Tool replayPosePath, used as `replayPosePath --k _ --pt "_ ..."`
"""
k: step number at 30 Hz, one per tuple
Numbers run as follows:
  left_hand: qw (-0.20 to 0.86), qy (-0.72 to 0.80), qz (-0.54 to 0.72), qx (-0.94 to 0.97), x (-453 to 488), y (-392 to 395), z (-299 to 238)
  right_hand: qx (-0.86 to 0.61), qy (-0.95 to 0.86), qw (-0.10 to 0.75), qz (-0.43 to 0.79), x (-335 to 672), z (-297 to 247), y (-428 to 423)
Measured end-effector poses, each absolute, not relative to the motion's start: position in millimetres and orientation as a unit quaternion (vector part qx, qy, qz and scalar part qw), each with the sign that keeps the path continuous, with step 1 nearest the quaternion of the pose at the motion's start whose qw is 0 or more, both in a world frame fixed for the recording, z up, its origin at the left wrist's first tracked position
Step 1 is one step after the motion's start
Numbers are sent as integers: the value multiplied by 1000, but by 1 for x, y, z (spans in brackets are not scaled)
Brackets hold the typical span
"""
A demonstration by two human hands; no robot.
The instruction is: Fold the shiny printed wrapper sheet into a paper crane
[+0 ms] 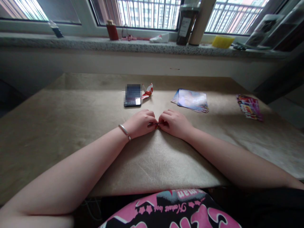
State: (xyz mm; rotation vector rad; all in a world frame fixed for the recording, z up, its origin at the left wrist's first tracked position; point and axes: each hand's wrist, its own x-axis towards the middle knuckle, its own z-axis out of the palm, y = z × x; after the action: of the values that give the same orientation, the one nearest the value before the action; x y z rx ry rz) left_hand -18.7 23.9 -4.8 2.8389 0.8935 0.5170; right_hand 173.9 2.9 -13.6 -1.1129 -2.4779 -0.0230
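Note:
My left hand (142, 123), with a silver bangle at its wrist, is closed in a pinch near the middle of the table. Facing it, my right hand (175, 123) is closed the same way, the fingertips of both almost meeting. Between them shows a small, thin dark object (157, 124), with a bit of reddish-yellow at its lower edge; its kind is hidden by the fingers. Just beyond my left hand lie a phone (133, 95), its screen blurred out, and a crumpled red and white wrapper (148, 91). Past my right hand rest a few bluish printed cards (193, 100).
A fanned pile of red and purple cards (250, 107) lies at the table's right. The beige-covered table (71, 126) meets the wall under a granite windowsill (142, 47). On the sill stand a red bottle (112, 30), a dark labelled container (186, 27) and a yellow item (222, 41).

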Motion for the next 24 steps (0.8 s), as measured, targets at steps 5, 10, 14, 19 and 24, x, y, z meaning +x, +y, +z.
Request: replayPosePath --k 5,10,14,19,24 --pt "48 278 163 945 -20 23 -2 -399 -894 203 -19 173 -13 4" --pt "25 267 143 953 -23 21 0 -374 -909 179 -48 174 -12 2" --pt "17 258 129 957 -24 19 2 -350 -920 159 -75 176 -12 0" --pt "28 270 129 954 -23 17 2 -342 -926 142 -75 179 -9 -3" --pt "44 291 131 947 -22 17 2 -335 -930 137 -68 180 -6 -6"
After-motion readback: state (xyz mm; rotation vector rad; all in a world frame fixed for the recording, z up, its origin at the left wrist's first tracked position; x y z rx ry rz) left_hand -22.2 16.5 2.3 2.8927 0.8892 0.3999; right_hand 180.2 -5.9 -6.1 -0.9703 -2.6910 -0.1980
